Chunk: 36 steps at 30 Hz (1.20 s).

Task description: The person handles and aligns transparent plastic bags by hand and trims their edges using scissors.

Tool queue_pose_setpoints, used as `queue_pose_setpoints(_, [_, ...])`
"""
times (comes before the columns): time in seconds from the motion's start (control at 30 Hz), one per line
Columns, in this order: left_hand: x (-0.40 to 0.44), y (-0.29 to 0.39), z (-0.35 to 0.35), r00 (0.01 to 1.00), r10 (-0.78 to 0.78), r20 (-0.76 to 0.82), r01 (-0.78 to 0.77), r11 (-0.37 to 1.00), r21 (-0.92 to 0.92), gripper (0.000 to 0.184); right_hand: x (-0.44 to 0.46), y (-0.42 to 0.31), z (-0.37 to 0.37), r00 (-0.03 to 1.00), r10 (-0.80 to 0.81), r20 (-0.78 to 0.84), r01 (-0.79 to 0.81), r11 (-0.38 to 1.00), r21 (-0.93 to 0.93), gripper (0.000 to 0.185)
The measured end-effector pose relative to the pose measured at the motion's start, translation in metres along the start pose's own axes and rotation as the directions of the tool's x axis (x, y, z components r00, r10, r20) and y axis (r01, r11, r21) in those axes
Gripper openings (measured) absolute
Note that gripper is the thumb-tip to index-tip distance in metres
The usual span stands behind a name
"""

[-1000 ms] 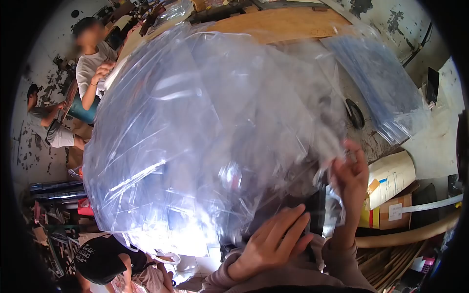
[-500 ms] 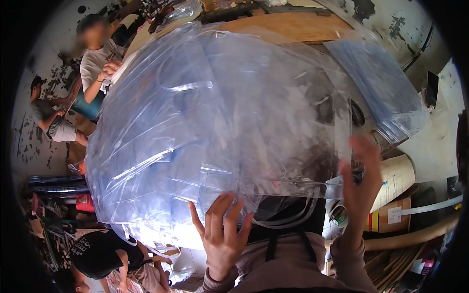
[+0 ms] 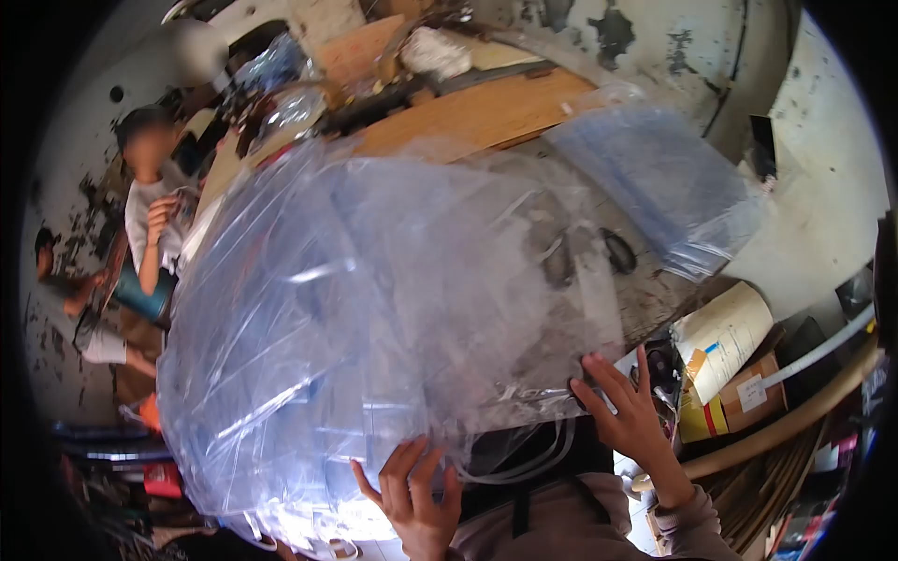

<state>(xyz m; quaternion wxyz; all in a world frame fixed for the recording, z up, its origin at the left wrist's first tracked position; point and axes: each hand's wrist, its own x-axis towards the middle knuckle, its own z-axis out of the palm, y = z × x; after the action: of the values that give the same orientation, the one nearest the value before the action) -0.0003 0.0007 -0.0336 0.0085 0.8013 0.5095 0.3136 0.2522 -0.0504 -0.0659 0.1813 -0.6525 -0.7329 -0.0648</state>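
Note:
A large heap of clear plastic sheets or bags spreads across the table in front of me. My left hand rests on its near edge, fingers spread. At the near right corner of the plastic, my right hand touches the edge with its fingers apart. Pale looped strips hang from the near edge between my hands. Under the thin plastic on the right lies a dark scissor-like handle. A flat stack of bluish clear plastic lies at the back right.
A wooden board lies at the table's back. Rolled paper and a cardboard box stand at the right. One person is at the left, another farther off. A red object is at lower left.
My right hand has come down onto the plastic's near right corner, and my left hand has moved left along the near edge. The plastic lies flatter at the right. The view has shifted.

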Motion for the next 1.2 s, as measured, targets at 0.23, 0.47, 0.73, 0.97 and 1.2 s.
queue_pose_setpoints(0.23, [-0.004,-0.004,-0.013,0.995,-0.07,0.073,0.086,0.963,-0.255,0.047,-0.003,0.016,-0.009,0.909,0.239,-0.342,-0.021,0.845,0.534,0.034])
queue_pose_setpoints(0.47, [-0.02,-0.006,0.004,0.994,0.076,-0.08,-0.092,0.971,-0.22,0.055,-0.031,0.07,-0.022,0.791,0.517,-0.328,0.139,0.37,0.918,0.008])
queue_pose_setpoints(0.73, [0.004,0.046,0.008,0.871,0.476,-0.121,-0.491,0.831,-0.261,0.026,-0.105,0.127,-0.069,0.701,0.579,-0.417,0.519,-0.012,0.855,0.02])
queue_pose_setpoints(0.97, [0.01,0.103,0.028,0.576,0.803,-0.15,-0.684,0.373,-0.627,0.03,-0.151,0.148,-0.112,0.502,0.641,-0.581,0.624,0.198,0.756,0.014])
queue_pose_setpoints(1.2, [-0.008,0.156,0.06,0.87,0.468,-0.152,-0.298,0.256,-0.919,0.053,-0.122,0.22,-0.193,0.005,0.617,-0.787,-0.33,0.744,0.581,0.049])
